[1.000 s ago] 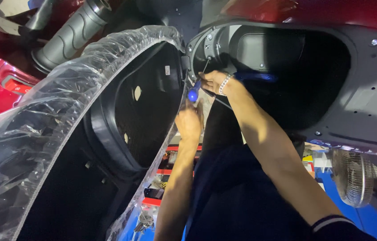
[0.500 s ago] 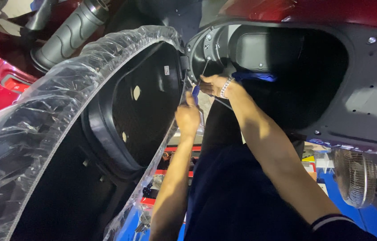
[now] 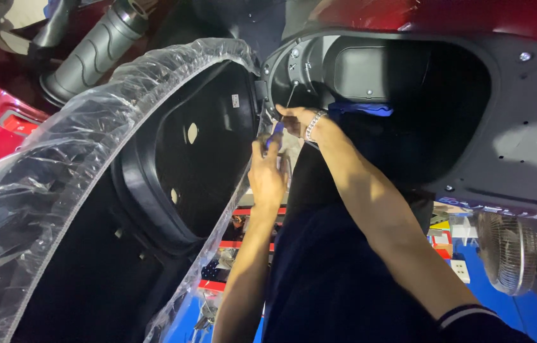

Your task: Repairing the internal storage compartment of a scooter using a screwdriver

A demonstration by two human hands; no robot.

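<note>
A raised scooter seat (image 3: 198, 140), black underneath and wrapped in clear plastic (image 3: 46, 171), stands at the left. At the right is the black under-seat storage tub (image 3: 472, 127). Both hands meet at the hinge between them. My right hand (image 3: 295, 119), with a bracelet on its wrist, grips a blue-handled screwdriver (image 3: 277, 131) whose thin shaft points up to a screw (image 3: 295, 83) on the tub's rim. From below, my left hand (image 3: 267, 173) closes its fingers on the end of the handle.
A black handlebar grip (image 3: 94, 47) lies at top left above a red body panel (image 3: 8, 121). A blue tool (image 3: 360, 108) rests inside the tub. Below are a round fan (image 3: 510, 251), a red rack (image 3: 240, 228) and a blue floor (image 3: 535, 317).
My left hand has risen from below the screwdriver up to its blue handle. My right hand has stayed at the hinge with the tool.
</note>
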